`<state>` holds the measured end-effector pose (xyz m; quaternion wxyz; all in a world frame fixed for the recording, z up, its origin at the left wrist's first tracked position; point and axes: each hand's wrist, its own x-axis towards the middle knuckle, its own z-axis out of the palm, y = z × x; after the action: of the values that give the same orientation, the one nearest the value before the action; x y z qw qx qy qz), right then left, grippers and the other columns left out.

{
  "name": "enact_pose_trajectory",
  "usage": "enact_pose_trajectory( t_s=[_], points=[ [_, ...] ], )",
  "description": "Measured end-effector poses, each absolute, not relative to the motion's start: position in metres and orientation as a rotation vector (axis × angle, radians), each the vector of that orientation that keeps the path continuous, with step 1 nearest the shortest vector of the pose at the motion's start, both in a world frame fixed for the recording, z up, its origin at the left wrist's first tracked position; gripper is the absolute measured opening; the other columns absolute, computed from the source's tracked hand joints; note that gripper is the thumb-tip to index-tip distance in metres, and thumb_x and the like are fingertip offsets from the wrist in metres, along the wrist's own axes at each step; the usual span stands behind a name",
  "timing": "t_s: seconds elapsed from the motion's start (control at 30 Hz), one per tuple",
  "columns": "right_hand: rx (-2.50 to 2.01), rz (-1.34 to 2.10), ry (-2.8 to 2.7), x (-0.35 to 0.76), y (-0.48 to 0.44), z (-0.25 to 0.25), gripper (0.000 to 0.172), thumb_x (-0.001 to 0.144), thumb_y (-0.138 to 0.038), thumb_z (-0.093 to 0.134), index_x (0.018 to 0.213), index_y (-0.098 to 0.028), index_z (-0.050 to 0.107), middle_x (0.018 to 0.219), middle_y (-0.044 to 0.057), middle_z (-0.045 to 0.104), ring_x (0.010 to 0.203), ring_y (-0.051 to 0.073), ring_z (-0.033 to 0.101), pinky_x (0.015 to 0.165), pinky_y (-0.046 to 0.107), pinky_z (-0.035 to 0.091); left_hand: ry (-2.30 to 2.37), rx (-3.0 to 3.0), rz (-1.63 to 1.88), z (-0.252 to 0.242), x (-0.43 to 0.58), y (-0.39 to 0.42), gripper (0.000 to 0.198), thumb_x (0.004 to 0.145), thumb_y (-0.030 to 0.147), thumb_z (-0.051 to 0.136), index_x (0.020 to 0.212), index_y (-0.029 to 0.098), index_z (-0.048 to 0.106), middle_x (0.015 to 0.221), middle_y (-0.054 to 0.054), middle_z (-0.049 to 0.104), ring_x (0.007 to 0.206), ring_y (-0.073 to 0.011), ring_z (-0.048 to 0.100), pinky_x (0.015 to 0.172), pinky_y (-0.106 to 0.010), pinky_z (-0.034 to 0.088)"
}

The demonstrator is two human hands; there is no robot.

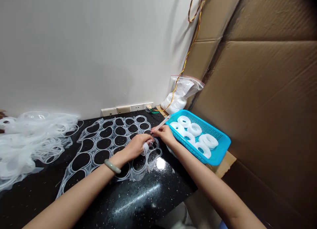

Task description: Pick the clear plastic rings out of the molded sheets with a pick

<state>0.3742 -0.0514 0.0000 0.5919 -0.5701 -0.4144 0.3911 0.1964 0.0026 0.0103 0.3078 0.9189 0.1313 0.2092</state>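
A sheet of joined translucent rings (pixel 104 144), soft and plastic-looking, lies spread on the black speckled tabletop (pixel 133 202). My left hand (pixel 138 146), with a pale bangle (pixel 112 166) on its wrist, rests over the sheet's right side. Its fingers are closed on a small bunch of translucent rings (pixel 146 149). Close beside it, my right hand (pixel 165 135) grips a slim pale tool (pixel 162 122) that slants up to the right. The tool's working end is hidden among the fingers, so its kind cannot be made out.
To the right stands a blue plastic basket (pixel 223 146) with several coils of white rings (pixel 194 129). A heap of translucent scrap (pixel 32 140) lies at left. Behind are wall sockets (pixel 123 109), a twisted cable (pixel 184 65) and a clear bag (pixel 177 100). Cardboard (pixel 267 97) rises at right.
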Motion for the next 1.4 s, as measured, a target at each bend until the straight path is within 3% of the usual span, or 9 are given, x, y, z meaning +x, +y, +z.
enact_pose_trajectory(
  t_s=[0.2, 0.5, 0.6, 0.73, 0.9, 1.0, 1.27, 1.4],
  points=[
    [-1.544, 0.669, -1.145, 0.379, -0.052, -0.009, 0.010, 0.072, -0.019, 0.071, 0.078, -0.012, 0.071, 0.082, 0.009, 0.074, 0.078, 0.021, 0.069, 0.072, 0.030, 0.052, 0.253, 2.567, 0.543, 0.004, 0.192, -0.013, 0.020, 0.094, 0.017, 0.046, 0.094, 0.017, 0.066, 0.091, -0.007, 0.066, 0.084, -0.0197, 0.060, 0.077, -0.031, 0.046],
    [-1.594, 0.563, -1.238, 0.377, -0.058, 0.002, 0.010, 0.076, -0.017, 0.069, 0.085, -0.011, 0.071, 0.093, 0.010, 0.073, 0.081, 0.019, 0.068, 0.075, 0.029, 0.052, 0.083, 2.628, 0.858, 0.013, 0.157, -0.040, 0.026, 0.097, 0.017, 0.045, 0.109, 0.015, 0.068, 0.090, -0.010, 0.063, 0.081, -0.0181, 0.058, 0.070, -0.030, 0.049],
    [-1.510, 0.517, -1.287, 0.372, -0.067, 0.009, 0.011, 0.076, -0.020, 0.070, 0.084, -0.013, 0.071, 0.097, 0.009, 0.072, 0.084, 0.019, 0.068, 0.078, 0.029, 0.052, 0.168, 2.385, 0.983, 0.019, 0.142, -0.045, 0.025, 0.094, 0.016, 0.053, 0.113, 0.020, 0.070, 0.097, -0.009, 0.067, 0.088, -0.0172, 0.062, 0.076, -0.029, 0.051],
    [-1.389, 0.685, -1.360, 0.365, -0.084, 0.012, 0.014, 0.079, -0.025, 0.067, 0.082, -0.012, 0.072, 0.089, 0.009, 0.073, 0.081, 0.020, 0.067, 0.076, 0.030, 0.052, 0.509, 1.723, 0.960, 0.033, 0.135, -0.052, 0.016, 0.088, 0.026, 0.067, 0.100, 0.021, 0.075, 0.097, -0.008, 0.073, 0.088, -0.0181, 0.069, 0.080, -0.028, 0.055],
    [-1.400, 0.859, -1.458, 0.364, -0.104, 0.006, 0.014, 0.078, -0.024, 0.067, 0.079, -0.011, 0.071, 0.085, 0.009, 0.072, 0.078, 0.020, 0.067, 0.074, 0.031, 0.051, 0.554, 0.970, 0.869, 0.043, 0.140, -0.047, 0.030, 0.069, 0.034, 0.085, 0.091, 0.018, 0.076, 0.090, -0.007, 0.076, 0.080, -0.0194, 0.073, 0.078, -0.028, 0.060],
    [-1.410, 0.883, -1.471, 0.369, -0.113, 0.007, 0.016, 0.078, -0.028, 0.067, 0.080, -0.012, 0.071, 0.089, 0.009, 0.072, 0.080, 0.020, 0.066, 0.074, 0.031, 0.050, 0.509, 0.828, 0.865, 0.042, 0.142, -0.042, 0.030, 0.066, 0.031, 0.088, 0.090, 0.017, 0.075, 0.089, -0.007, 0.076, 0.081, -0.0191, 0.073, 0.079, -0.028, 0.061],
    [-1.410, 0.783, -1.504, 0.373, -0.119, 0.016, 0.013, 0.078, -0.027, 0.070, 0.076, -0.014, 0.072, 0.084, 0.007, 0.071, 0.074, 0.017, 0.064, 0.067, 0.028, 0.049, 0.521, 0.801, 0.848, 0.046, 0.143, -0.044, 0.036, 0.060, 0.031, 0.091, 0.090, 0.019, 0.074, 0.086, -0.004, 0.075, 0.082, -0.0162, 0.072, 0.080, -0.025, 0.059],
    [-1.512, 0.571, -1.446, 0.369, -0.095, 0.023, 0.007, 0.075, -0.018, 0.072, 0.080, -0.014, 0.074, 0.076, 0.006, 0.071, 0.066, 0.015, 0.062, 0.060, 0.025, 0.046, 0.635, 1.218, 0.837, 0.045, 0.140, -0.039, 0.028, 0.071, 0.034, 0.083, 0.092, 0.017, 0.074, 0.072, -0.002, 0.071, 0.061, -0.0093, 0.063, 0.060, -0.017, 0.052]
  ],
)
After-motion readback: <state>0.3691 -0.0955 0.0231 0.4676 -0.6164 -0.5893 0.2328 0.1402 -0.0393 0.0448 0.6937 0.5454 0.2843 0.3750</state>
